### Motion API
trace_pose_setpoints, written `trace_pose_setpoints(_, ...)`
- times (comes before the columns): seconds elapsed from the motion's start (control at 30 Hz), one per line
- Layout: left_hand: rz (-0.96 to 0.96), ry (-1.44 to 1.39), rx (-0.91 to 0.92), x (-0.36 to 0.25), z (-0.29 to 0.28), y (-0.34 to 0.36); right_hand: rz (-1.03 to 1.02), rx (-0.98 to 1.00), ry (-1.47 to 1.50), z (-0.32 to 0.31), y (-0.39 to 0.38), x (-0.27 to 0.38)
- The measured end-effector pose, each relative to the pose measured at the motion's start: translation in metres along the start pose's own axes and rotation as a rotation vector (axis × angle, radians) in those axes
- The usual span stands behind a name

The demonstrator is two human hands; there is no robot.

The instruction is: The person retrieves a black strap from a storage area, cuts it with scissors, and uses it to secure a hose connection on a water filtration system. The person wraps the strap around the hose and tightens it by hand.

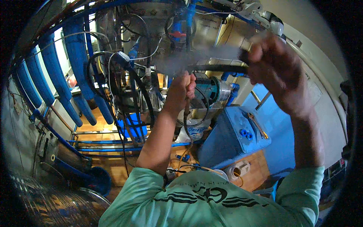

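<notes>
— What's the left hand (181,89) doing?

— It's raised in the middle of the scene, fingers curled tight around a thin dark cable (186,113) that hangs down from the fist.

— And the right hand (278,72)?

— Raised too, further right and nearer the camera, but blurred. It seems closed on the end of a black hose (215,69) running left toward the metal machine (166,34); the fingers themselves are hard to make out.

— Anything else?

— A blue box (230,140) sits below, partly hidden behind the green-sleeved arms.
</notes>
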State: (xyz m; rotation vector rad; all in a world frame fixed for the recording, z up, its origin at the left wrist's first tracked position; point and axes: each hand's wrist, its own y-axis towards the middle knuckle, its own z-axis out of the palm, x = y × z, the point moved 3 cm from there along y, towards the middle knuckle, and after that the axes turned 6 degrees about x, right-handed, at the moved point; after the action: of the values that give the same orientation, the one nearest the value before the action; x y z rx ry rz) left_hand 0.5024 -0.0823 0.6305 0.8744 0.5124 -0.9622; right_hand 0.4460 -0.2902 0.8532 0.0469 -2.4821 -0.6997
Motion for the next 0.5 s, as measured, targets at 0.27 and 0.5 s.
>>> trace_pose_setpoints(0.27,-0.143,-0.164,0.036,-0.001,0.000,0.000,0.220,0.087,-0.436,-0.012,-0.055,-0.159)
trace_pose_setpoints(0.5,-0.198,-0.272,0.025,0.003,0.001,-0.004,0.110,0.155,-0.456,0.040,0.012,-0.262)
